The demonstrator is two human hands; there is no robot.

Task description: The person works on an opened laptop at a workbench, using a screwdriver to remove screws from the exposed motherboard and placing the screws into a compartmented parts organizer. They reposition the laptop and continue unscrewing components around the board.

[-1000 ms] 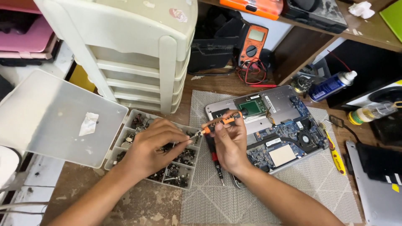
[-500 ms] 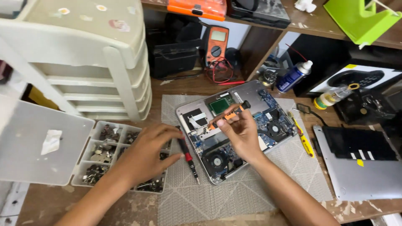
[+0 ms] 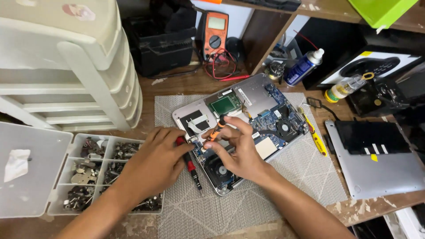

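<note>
My right hand (image 3: 239,148) is pinched round an orange-handled screwdriver (image 3: 216,130), thumb and fingers closed on its grip, with the tip pointing down into the opened laptop (image 3: 256,99) near its left edge. My left hand (image 3: 155,161) lies palm down just beside it, fingers curled loosely over the handle of a red-and-black screwdriver (image 3: 191,166) that rests on the grey mat (image 3: 292,172); whether it truly grips that tool I cannot tell.

From the head view, the laptop sits on the mat with its boards, fan and green card exposed, and its removed bottom cover (image 3: 376,159) lies well apart to the right. The compartment box of screws and small parts (image 3: 95,170) is by my left wrist.

I judge I am working a screw at the board's left side. The next move calls for keeping the tip seated squarely and turning without slipping onto the circuitry
</note>
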